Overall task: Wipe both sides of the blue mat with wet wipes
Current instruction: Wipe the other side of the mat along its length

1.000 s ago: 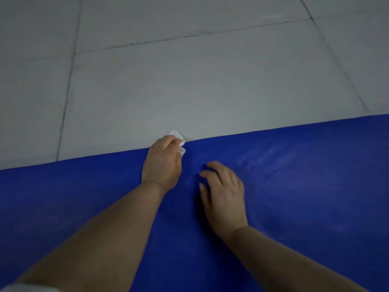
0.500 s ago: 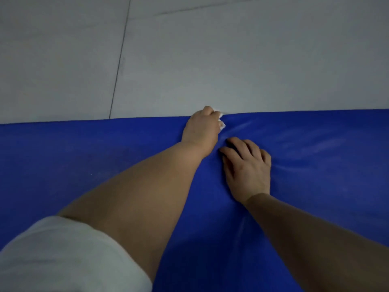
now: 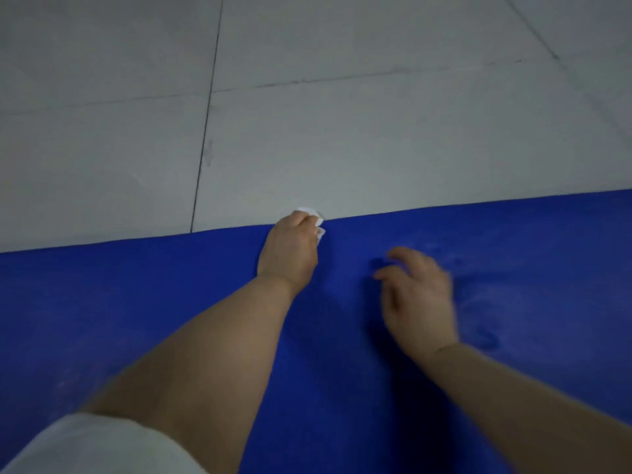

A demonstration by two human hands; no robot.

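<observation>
The left hand (image 3: pixel 289 249) grips a white wipe (image 3: pixel 309 215) at the blue mat's (image 3: pixel 136 302) far edge, beside grey floor tiles (image 3: pixel 342 131). The right hand (image 3: pixel 419 299), blurred, fingers loosely spread, holds nothing.

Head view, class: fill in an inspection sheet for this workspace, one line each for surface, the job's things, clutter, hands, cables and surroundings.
Surface: grey tiled floor with dark joints.
Job's things: blue mat lies flat on the floor; white wipe at its far edge.
Clutter: nothing seen.
Hands: left hand grips the wipe at the mat's edge; right hand, blurred, fingers loosely spread over the mat, holds nothing.
Cables: nothing seen.
Surroundings: white sleeve at lower left; only floor beyond the mat.
</observation>
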